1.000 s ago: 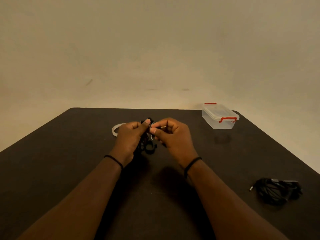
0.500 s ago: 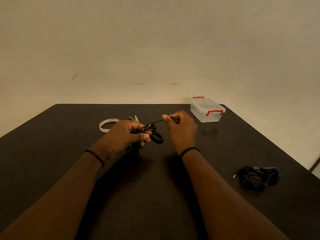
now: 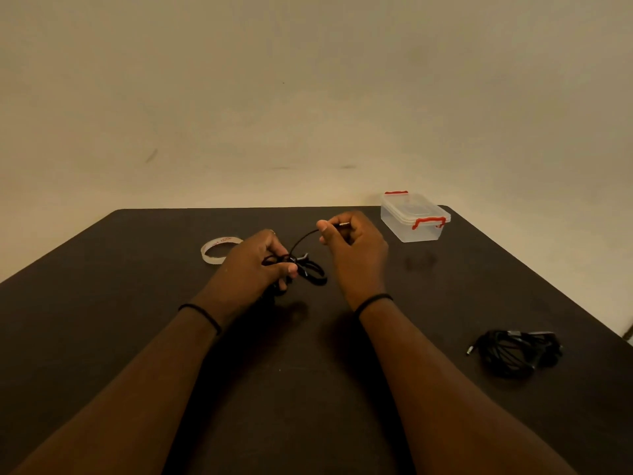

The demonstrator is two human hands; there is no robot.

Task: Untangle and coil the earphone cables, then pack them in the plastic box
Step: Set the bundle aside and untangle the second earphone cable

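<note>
A dark, matte table [image 3: 308, 389] fills the lower half of the frame, set against a plain beige wall [image 3: 308, 97] under dim, warm light. At the table's upper right corner sits a clear plastic box [image 3: 412, 219], its lid on and red clips showing at both ends. A roll of clear tape [image 3: 219, 250] lies flat at centre left, just beyond the left hand. At the lower right of the frame, well apart from both hands, a second bundle of black earphone cable [image 3: 513, 353] rests in a loose tangle, its plug pointing left.

At centre frame, a person's left hand [image 3: 253, 265] is closed around a bunched black earphone cable [image 3: 308, 269], thumb pressed onto the loops against the fingers, with several loops spilling out to the right of the grip just above the table. The right hand [image 3: 352, 245], raised slightly higher and to the right, pinches the cable's plug end [image 3: 342, 225] between thumb and forefinger, the other fingers curled into the palm. A short span of cable runs taut from that pinch down to the bundle. Both forearms reach in from the bottom edge of the frame, converging toward the middle, each wrist ringed by a thin black band [image 3: 371, 299].
</note>
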